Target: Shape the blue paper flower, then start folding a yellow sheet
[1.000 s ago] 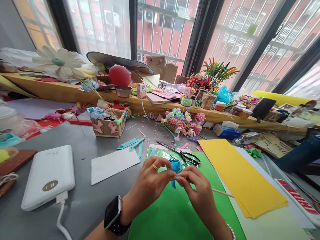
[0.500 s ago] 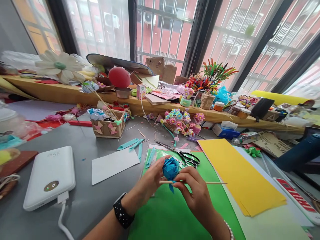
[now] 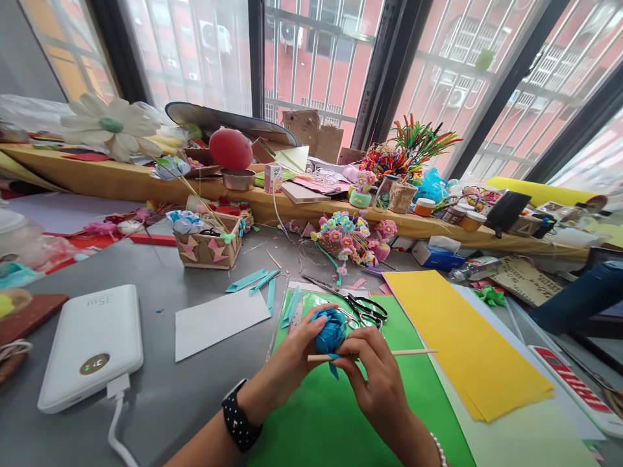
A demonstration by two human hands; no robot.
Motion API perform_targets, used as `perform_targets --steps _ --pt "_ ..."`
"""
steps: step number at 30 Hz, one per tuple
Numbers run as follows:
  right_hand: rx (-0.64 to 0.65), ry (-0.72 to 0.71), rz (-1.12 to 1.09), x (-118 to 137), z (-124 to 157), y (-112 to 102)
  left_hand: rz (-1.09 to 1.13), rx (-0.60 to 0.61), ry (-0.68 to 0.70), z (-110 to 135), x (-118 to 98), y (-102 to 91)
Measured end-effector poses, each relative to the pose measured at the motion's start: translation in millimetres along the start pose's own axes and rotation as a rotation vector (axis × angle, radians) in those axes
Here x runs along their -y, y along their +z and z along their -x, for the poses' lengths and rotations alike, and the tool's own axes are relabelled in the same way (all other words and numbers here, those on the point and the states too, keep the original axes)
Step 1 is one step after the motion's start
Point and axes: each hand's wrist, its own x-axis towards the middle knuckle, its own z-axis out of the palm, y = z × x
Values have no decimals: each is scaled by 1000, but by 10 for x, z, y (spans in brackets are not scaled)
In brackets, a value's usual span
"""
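A blue paper flower (image 3: 331, 332) sits on a thin wooden stick (image 3: 411, 352) that lies level, pointing right. My left hand (image 3: 292, 360) cups the flower from the left, fingers curled round it. My right hand (image 3: 374, 376) pinches the stick just below the flower, thumb and forefinger closed on it. A black watch is on my left wrist. Both hands hover over a green paper sheet (image 3: 335, 421) on the grey table (image 3: 160, 402).
Black scissors (image 3: 363, 308) lie just beyond the hands. Yellow paper sheets (image 3: 462, 337) lie to the right, a white sheet (image 3: 219, 321) and a white power bank (image 3: 92, 344) with its cable to the left. A small cardboard box (image 3: 209, 246) and paper flowers (image 3: 350, 237) stand behind.
A second ago both hands pinched the flower with the stick pointing away right and down. The left hand has turned to cup the flower, which shows more fully, and the stick lies level.
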Motion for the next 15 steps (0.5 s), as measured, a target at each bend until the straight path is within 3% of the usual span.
perform_targets --steps 12,15 --pt "-70 -44 69 20 -21 8 84 -41 -47 4 17 37" --pt "-82 -73 74 22 -11 2 75 -5 -36 -3 16 25"
